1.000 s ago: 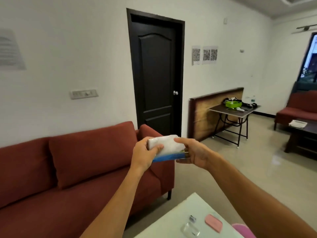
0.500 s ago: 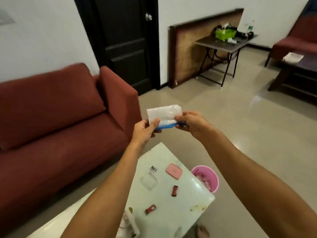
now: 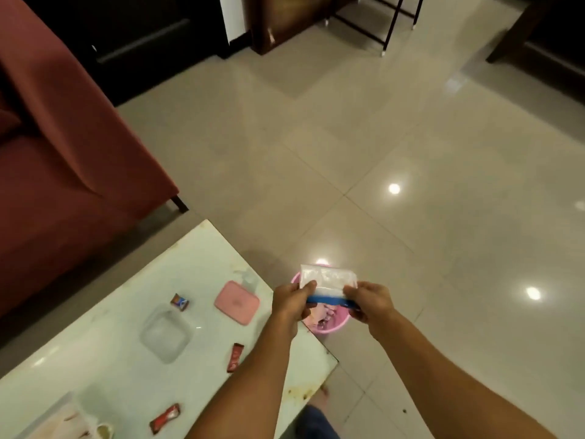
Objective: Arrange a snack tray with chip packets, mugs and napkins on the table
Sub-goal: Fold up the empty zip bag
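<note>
A white napkin packet (image 3: 327,279) with a blue lower edge is held between both hands above a pink bin. My left hand (image 3: 289,301) pinches its left end with thumb on top. My right hand (image 3: 368,301) pinches its right end. Both hands hover just past the right corner of the white glass table (image 3: 104,369). On the table lie a clear square container (image 3: 166,334), a pink lid (image 3: 236,301) and three small snack wrappers (image 3: 179,301) (image 3: 235,357) (image 3: 164,418).
A pink bin (image 3: 329,326) with rubbish stands on the tiled floor beside the table corner. A red sofa (image 3: 63,172) fills the left. A dark door, a folding table's legs (image 3: 389,23) and a dark low table are at the far edge.
The view has tilted down from the room to the table and floor. Both hands have lowered with the napkin packet, which now sits over the pink bin.
</note>
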The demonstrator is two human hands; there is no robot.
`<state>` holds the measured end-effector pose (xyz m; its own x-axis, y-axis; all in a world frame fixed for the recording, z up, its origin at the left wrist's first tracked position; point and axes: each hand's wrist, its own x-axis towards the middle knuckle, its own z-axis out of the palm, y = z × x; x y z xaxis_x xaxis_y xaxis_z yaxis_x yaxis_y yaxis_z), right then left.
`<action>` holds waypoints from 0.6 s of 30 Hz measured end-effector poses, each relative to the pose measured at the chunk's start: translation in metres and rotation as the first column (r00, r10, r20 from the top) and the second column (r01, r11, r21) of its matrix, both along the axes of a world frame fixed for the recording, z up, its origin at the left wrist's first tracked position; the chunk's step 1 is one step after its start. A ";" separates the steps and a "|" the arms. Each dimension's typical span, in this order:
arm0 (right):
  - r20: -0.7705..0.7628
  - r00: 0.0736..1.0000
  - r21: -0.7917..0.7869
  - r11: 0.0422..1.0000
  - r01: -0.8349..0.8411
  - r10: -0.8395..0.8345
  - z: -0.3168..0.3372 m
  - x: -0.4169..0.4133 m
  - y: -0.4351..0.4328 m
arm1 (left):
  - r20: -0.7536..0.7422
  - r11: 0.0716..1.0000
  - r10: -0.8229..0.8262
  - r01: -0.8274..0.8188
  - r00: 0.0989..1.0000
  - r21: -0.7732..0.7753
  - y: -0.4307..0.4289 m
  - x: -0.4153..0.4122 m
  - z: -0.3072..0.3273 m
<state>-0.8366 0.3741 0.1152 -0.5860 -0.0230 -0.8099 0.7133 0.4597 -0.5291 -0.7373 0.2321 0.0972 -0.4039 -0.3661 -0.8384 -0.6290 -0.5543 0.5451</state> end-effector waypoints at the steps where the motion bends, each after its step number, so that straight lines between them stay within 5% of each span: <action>1: 0.021 0.999 0.012 1.000 0.027 -0.027 -0.032 -0.004 0.010 | 0.024 0.999 0.037 -0.038 0.999 0.031 0.011 -0.009 -0.031; 9: 0.072 0.983 0.071 0.983 0.166 -0.171 -0.175 -0.011 0.046 | 0.148 0.999 -0.043 0.038 0.988 0.031 0.046 -0.041 -0.151; 18: 0.123 0.991 0.161 0.986 0.040 -0.061 -0.245 -0.007 0.028 | 0.185 0.921 -0.224 0.270 0.957 -0.282 0.069 -0.045 -0.170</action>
